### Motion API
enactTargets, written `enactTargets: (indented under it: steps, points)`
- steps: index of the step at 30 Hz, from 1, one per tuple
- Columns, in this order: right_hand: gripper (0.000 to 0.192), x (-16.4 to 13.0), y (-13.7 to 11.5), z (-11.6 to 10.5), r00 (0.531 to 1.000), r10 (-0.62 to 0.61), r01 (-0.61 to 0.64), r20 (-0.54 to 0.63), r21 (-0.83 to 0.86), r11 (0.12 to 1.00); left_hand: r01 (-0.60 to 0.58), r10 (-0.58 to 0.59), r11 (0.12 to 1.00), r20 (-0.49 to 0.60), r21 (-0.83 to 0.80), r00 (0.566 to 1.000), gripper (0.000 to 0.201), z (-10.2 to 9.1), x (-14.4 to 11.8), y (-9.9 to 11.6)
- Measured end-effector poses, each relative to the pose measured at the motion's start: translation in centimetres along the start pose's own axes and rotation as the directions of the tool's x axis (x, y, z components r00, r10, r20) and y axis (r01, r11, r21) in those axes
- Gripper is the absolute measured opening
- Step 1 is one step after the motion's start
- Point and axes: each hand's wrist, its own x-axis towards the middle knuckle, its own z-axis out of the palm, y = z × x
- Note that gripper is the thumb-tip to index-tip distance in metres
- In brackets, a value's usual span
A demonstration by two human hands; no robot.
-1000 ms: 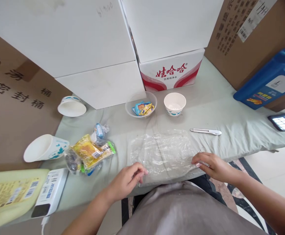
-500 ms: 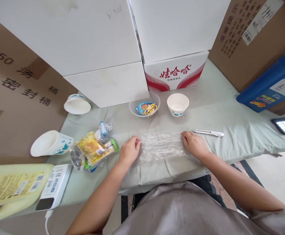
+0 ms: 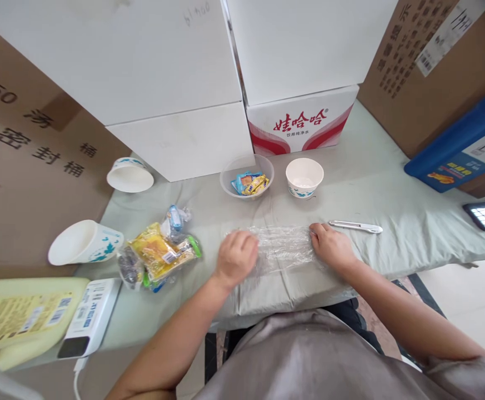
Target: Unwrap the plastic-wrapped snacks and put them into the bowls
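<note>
plastic film [image 3: 284, 247] long axis left-right on table | left hand [image 3: 236, 258] flat on its left end, fingers curled | right hand [image 3: 329, 247] pressing right end | both touching

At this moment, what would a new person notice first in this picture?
First, both hands pressing a clear plastic sheet flat at the table's near edge: the left hand on its left part, the right hand on its right end. Next, the yellow snack packets left of the hands, and the red-lettered white box behind two bowls.
</note>
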Motion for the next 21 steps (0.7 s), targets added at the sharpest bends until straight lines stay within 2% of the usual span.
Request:
enactTargets:
  steps: [2,3,5,8,10,12,14,16,18,21]
  points:
    - [0.029,0.3,0.4,0.0,1.000,-0.013,0.013,-0.010,-0.001,1.000,-0.179,0.202,0.972,0.154,-0.151,0.967,0.024,0.8,0.2,1.0]
    - [0.030,0.6,0.8,-0.1,1.000,-0.015,0.015,-0.019,-0.001,1.000,-0.212,0.255,0.958,0.233,-0.195,0.938,0.035,1.2,0.2,1.4]
    - [0.032,1.1,2.0,-0.6,0.999,0.022,-0.022,-0.048,-0.002,1.000,-0.203,0.269,0.957,0.365,-0.209,0.891,0.059,2.0,0.0,1.7]
    - [0.035,1.3,3.4,-1.8,0.983,0.102,-0.100,-0.151,0.021,0.995,-0.156,0.236,0.966,0.468,-0.204,0.851,0.070,2.6,-0.3,1.5]
    - [0.035,0.9,3.0,-2.4,0.970,0.047,-0.035,-0.237,0.051,0.998,-0.138,0.229,0.967,0.487,-0.215,0.843,0.070,2.7,-0.4,1.5]
    - [0.036,0.2,1.5,-2.1,0.949,-0.153,0.179,-0.277,0.072,0.981,-0.133,0.226,0.967,0.489,-0.219,0.842,0.070,2.6,-0.3,1.7]
    - [0.042,-0.5,-0.2,-1.0,0.875,-0.412,0.441,-0.253,0.070,0.895,-0.133,0.223,0.968,0.486,-0.214,0.845,0.071,2.5,-0.3,1.7]
    - [0.059,-1.0,-1.3,0.7,0.794,-0.574,0.594,-0.201,0.056,0.802,-0.123,0.205,0.973,0.480,-0.196,0.853,0.072,2.5,-0.5,1.4]
    - [0.073,-1.3,-1.3,2.0,0.776,-0.613,0.624,-0.150,0.040,0.780,-0.087,0.151,0.984,0.472,-0.153,0.868,0.072,2.3,-1.1,0.3]
    - [0.077,-1.9,0.5,2.7,0.794,-0.595,0.602,-0.126,0.027,0.798,0.026,-0.005,0.999,0.416,-0.045,0.909,0.066,1.3,-2.9,-2.0]
